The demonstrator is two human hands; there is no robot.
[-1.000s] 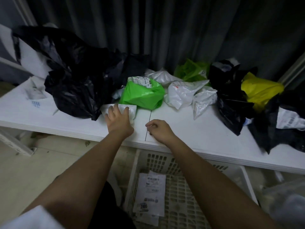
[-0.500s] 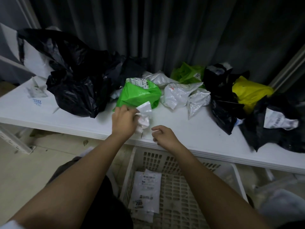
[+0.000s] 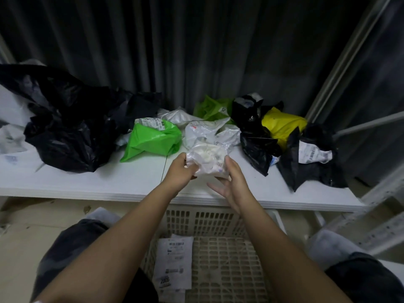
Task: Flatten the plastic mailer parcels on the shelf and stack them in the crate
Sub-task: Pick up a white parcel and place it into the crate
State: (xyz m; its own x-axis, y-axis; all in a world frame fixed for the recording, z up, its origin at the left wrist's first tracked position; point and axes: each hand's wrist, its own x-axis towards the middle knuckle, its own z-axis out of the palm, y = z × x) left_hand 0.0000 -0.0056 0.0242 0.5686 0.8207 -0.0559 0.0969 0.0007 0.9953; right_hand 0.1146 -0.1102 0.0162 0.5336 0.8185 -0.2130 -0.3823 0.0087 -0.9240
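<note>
White crumpled mailer [image 3: 206, 159] at 12 o'clock above the shelf [image 3: 109, 182] edge | left hand [image 3: 180, 171] grips its left side, right hand [image 3: 232, 182] half-open against its right | light, soft, slippery: you take opposite edges | crate [image 3: 218, 217] at 6 o'clock.

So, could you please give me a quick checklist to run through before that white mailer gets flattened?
1. Left hand grips the white mailer: ok.
2. Right hand touches the mailer's right side, fingers loose rather than gripping: not ok yet.
3. Mailer flat: not ok, it is crumpled.
4. Bare shelf surface in front to press on: ok.
5. Crate below, within view, one flat labelled parcel inside: ok.
6. Mailer's contents: cannot tell.
</note>
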